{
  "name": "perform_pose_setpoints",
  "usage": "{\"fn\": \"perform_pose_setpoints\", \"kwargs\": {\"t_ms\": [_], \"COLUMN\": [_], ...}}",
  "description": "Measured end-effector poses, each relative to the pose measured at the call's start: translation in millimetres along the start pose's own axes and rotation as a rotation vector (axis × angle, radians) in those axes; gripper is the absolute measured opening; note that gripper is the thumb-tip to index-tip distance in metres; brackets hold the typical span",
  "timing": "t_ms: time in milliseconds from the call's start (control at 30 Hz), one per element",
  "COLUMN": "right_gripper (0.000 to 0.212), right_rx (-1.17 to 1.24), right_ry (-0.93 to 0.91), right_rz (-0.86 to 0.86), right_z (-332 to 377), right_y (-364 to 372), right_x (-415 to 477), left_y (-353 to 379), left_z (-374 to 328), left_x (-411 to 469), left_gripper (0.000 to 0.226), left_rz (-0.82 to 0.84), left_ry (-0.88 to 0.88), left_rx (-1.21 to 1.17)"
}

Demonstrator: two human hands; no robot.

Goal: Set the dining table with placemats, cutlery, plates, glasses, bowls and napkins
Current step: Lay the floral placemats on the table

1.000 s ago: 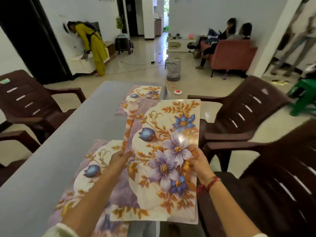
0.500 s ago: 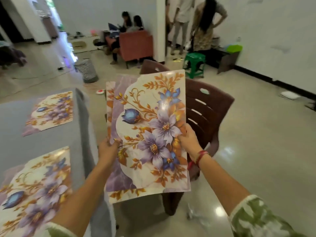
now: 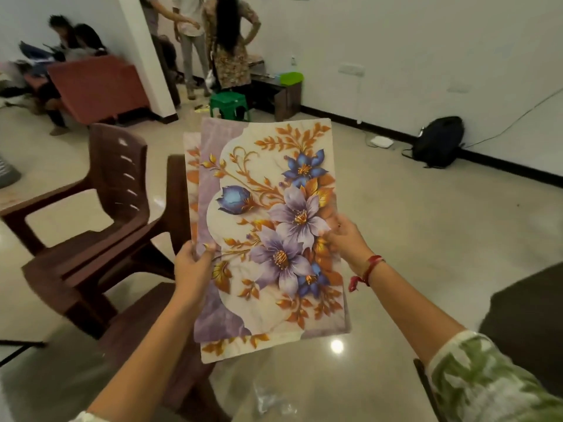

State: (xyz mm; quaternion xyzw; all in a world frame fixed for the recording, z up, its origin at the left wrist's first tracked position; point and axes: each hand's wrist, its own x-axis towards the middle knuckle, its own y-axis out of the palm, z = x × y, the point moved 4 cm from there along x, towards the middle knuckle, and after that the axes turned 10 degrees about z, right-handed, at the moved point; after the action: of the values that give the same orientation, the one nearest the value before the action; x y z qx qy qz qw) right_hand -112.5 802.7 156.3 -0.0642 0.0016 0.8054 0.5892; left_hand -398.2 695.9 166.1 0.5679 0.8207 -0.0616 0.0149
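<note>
The left hand (image 3: 193,268) pinches the left edge of a stack of floral placemats (image 3: 268,226), thumb in front, the fingers mostly hidden behind. The right hand (image 3: 348,243) pinches the right edge, fingers (image 3: 330,236) curled onto the printed face. The placemats hang in the air between both hands, at least two sheets, slightly offset. Left of the left hand: brown chairs (image 3: 122,190). Beyond the stack: green stool (image 3: 228,102). Far right of the right hand: black backpack (image 3: 438,141)
</note>
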Motion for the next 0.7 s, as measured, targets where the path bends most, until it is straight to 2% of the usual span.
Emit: {"fn": "perform_pose_setpoints", "kwargs": {"t_ms": [133,333,500,700], "right_gripper": [0.026,0.026,0.029,0.028], "right_rx": [0.011,0.003,-0.046,-0.074], "right_ry": [-0.007,0.034,0.084,0.112], "right_rz": [-0.055,-0.133,-0.086,0.083], "right_z": [-5,-21,-25,4], "right_y": [-60,-129,-154,-133], "right_x": [53,182,328,495], "left_y": [65,146,191,201], "left_z": [-8,-27,-27,-52], "left_x": [50,154,259,377], "left_gripper": [0.004,0.021,0.017,0.019], "left_rz": [-0.014,-0.016,-0.089,-0.250], "left_ry": [0.018,0.055,0.027,-0.014], "left_rx": [0.055,0.102,0.040,0.027]}}
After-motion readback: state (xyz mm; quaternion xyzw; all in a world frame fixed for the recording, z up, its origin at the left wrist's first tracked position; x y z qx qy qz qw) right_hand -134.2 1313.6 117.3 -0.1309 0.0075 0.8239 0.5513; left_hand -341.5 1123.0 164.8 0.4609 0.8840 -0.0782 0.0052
